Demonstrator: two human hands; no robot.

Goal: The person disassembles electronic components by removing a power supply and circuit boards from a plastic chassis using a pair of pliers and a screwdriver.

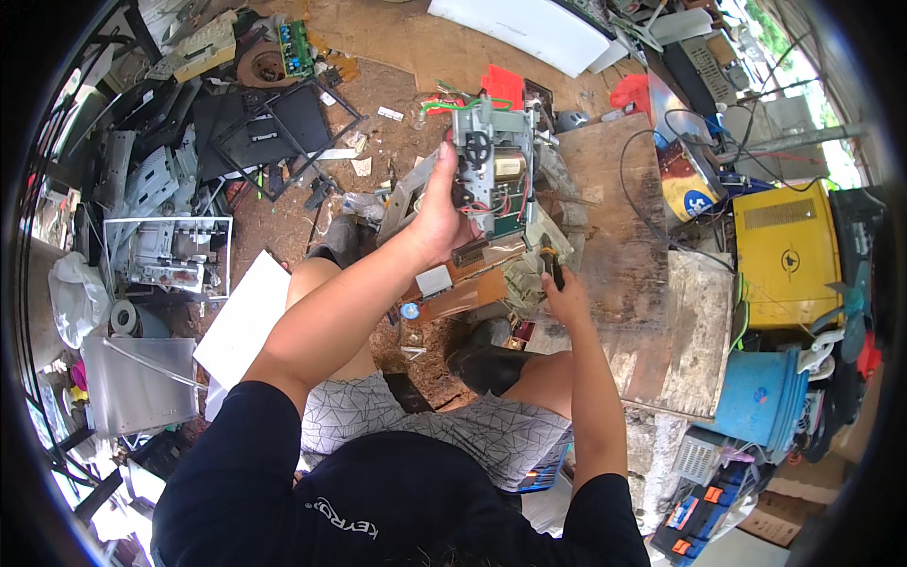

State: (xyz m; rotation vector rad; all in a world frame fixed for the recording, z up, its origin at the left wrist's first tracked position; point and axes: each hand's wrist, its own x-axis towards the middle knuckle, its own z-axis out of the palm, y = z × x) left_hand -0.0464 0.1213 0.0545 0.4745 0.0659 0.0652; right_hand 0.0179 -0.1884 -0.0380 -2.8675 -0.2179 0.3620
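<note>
Jutting beyond the left hand point(442, 219), a metal mechanism point(501, 166) is grasped, and a dark-handled tool point(555, 272) by the right hand point(568, 300).

Brown littered floor point(283, 227), stained wooden boards point(619, 236) at right, bright daylight point(777, 33) upper right

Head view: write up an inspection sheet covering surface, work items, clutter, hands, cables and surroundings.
Surface: wooden board, stained and worn.
Work items: metal device, held up, a motor-like cylinder showing; dark-handled tool, type unclear.
Clutter: white sheet, circuit board and metal scrap, all leftward.
Hands: left hand holds the device; right hand holds the tool.
Cables: dark cable curving across the wooden board.
Surroundings: yellow box and blue bucket at right.
</note>
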